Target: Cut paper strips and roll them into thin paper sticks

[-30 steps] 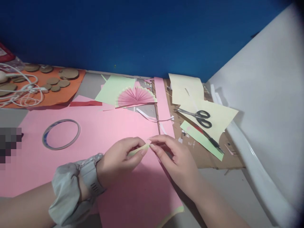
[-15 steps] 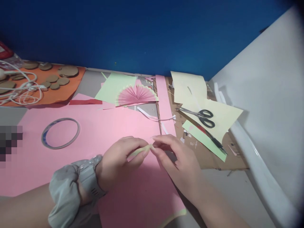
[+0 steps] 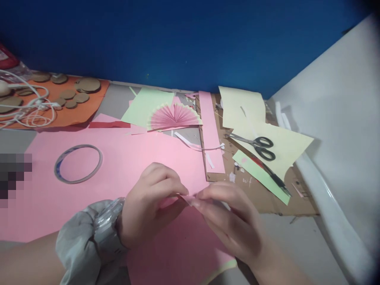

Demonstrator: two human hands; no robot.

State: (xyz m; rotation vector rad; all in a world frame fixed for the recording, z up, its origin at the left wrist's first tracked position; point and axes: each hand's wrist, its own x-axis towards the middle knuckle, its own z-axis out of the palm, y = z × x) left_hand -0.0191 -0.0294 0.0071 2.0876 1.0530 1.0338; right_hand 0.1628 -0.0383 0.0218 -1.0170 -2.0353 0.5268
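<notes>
My left hand [image 3: 152, 202] pinches the top edge of a pink paper sheet [image 3: 175, 249], thumb and fingers closed on it. Beside it, the fingertips of my right hand [image 3: 233, 217] are closed on the same edge, with a small pink fold [image 3: 187, 199] showing between both hands. The sheet spreads below them toward me, and a pale green strip [image 3: 222, 270] runs along its lower right edge. Beyond the hands lies a pleated pink paper fan [image 3: 175, 118] with a pale green rim.
A tape roll [image 3: 56, 170] lies on large pink paper [image 3: 124, 158] at left. Scissors [image 3: 261, 147], a pen [image 3: 274, 178] and cream paper [image 3: 285, 138] lie on cardboard [image 3: 267, 208] at right. Orange paper [image 3: 93, 101] carries cardboard discs and white cables [image 3: 38, 105].
Both hands have lowered slightly toward me, and my right hand has turned. The held edge showed pale green before; now its pink side faces up. The view has shifted slightly.
</notes>
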